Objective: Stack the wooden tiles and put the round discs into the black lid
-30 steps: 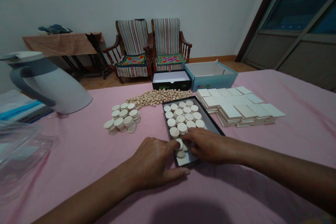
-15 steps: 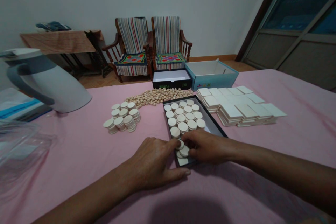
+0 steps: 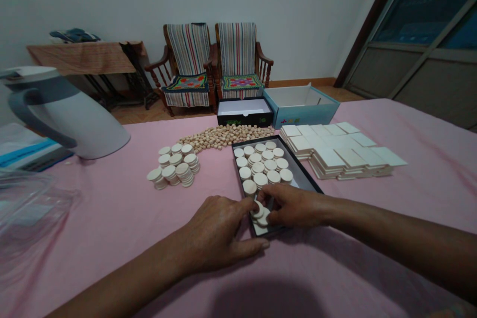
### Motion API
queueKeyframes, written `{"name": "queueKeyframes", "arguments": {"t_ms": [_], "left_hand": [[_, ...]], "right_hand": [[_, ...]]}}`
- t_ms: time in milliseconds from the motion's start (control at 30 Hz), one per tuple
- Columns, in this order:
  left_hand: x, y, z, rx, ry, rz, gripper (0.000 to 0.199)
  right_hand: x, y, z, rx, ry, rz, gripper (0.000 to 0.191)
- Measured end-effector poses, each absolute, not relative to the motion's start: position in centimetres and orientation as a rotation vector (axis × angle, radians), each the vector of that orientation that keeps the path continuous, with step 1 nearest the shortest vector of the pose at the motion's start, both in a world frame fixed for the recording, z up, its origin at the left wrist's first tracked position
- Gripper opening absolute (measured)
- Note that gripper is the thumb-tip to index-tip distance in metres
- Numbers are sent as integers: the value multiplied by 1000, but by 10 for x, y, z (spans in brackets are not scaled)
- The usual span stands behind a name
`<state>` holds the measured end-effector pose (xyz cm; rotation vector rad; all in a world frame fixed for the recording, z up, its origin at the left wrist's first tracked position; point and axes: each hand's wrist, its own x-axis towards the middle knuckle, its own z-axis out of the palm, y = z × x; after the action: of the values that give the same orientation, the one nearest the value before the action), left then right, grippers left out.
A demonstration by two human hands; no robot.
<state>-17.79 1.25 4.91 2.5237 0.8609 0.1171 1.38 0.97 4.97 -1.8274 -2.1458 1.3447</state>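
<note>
A black-edged tray holds several stacks of round wooden discs. At its near end a few loose discs lie overlapping and tilted. My left hand reaches in from the left, its forefinger touching these loose discs, its thumb stretched apart near the tray's front corner. My right hand arches over the tray from the right, fingers curled round the same loose discs and thumb against their edge. Its fingertips are partly hidden. Left of the tray stand more disc stacks on the pink cloth.
Small wooden pieces are heaped behind the tray. Square white boards are piled to the right. A black box and a light blue box stand at the back. At left are a jug and a clear plastic container.
The loose discs at the tray's near end have shifted slightly under my fingers. Both hands have stayed nearly in place.
</note>
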Motion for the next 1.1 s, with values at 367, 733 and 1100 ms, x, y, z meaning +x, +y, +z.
{"name": "queueKeyframes", "arguments": {"t_ms": [367, 733, 1100], "left_hand": [[-181, 11, 46, 2517, 833, 148, 33], [-182, 10, 47, 2447, 816, 163, 29], [-186, 7, 43, 2444, 820, 160, 34]], "right_hand": [[10, 10, 50, -1805, -2208, 1359, 27], [14, 13, 39, -1710, -2068, 1560, 21], [11, 10, 48, -1822, -2069, 1440, 23]]}}
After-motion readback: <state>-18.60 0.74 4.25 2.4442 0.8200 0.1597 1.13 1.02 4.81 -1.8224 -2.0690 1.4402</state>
